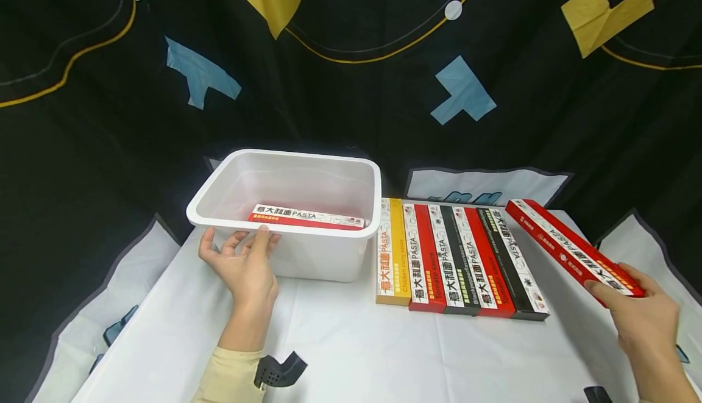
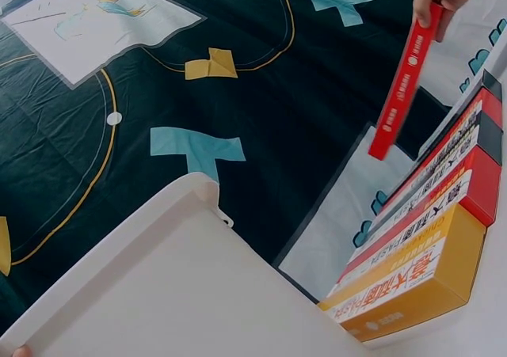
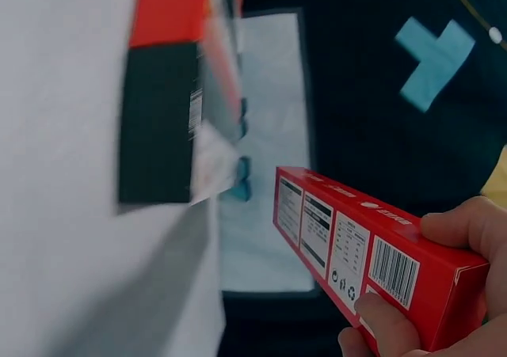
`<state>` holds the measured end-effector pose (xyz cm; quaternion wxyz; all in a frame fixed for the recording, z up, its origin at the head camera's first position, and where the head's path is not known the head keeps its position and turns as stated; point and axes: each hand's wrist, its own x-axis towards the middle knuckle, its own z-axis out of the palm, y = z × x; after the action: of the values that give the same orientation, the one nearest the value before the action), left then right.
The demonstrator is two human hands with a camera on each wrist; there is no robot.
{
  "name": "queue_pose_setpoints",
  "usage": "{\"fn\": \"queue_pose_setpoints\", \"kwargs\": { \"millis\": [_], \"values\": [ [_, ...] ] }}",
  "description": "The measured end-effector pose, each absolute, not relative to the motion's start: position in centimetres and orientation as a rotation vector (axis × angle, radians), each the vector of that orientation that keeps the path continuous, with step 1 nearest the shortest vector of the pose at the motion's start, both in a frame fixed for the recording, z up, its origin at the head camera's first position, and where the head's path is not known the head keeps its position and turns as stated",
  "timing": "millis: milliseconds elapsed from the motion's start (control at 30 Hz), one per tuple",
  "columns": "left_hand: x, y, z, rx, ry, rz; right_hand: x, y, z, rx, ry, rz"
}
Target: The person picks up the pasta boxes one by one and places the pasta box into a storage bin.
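My left hand (image 1: 244, 263) holds the front rim of a white plastic bin (image 1: 312, 256), its thumb tip up on the lip and the other fingers below it. Inside the bin lies a red and white pasta box (image 1: 307, 217). Off to the right, my right hand (image 1: 641, 305) grips one end of another red pasta box (image 1: 570, 247), raised and slanting away from me. The barcode side of that red box (image 3: 348, 254) faces the right wrist camera, with the thumb on one face and fingers on another.
Between bin and right hand, a row of pasta boxes lies side by side on the white table (image 1: 356, 342): a yellow box (image 1: 392, 253) at the left, red and black ones, then a black box (image 1: 512, 263) at the right end. A dark patterned cloth (image 1: 351, 104) hangs behind.
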<state>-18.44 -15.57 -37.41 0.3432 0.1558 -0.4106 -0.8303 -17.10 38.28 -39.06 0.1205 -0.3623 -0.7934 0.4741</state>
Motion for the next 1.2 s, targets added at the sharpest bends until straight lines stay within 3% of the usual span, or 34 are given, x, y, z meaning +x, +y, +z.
{"fn": "queue_pose_setpoints", "kwargs": {
  "millis": [800,1200],
  "values": [
    [-19.0,-15.6,-37.1,0.378,-1.05,-2.153,-19.0,31.3,-32.0,-0.379,-2.292,1.503],
    [-18.8,-15.7,-37.7,0.387,-1.026,-2.147,-20.0,24.8,-30.0,-0.01,-2.358,1.565]
  ]
}}
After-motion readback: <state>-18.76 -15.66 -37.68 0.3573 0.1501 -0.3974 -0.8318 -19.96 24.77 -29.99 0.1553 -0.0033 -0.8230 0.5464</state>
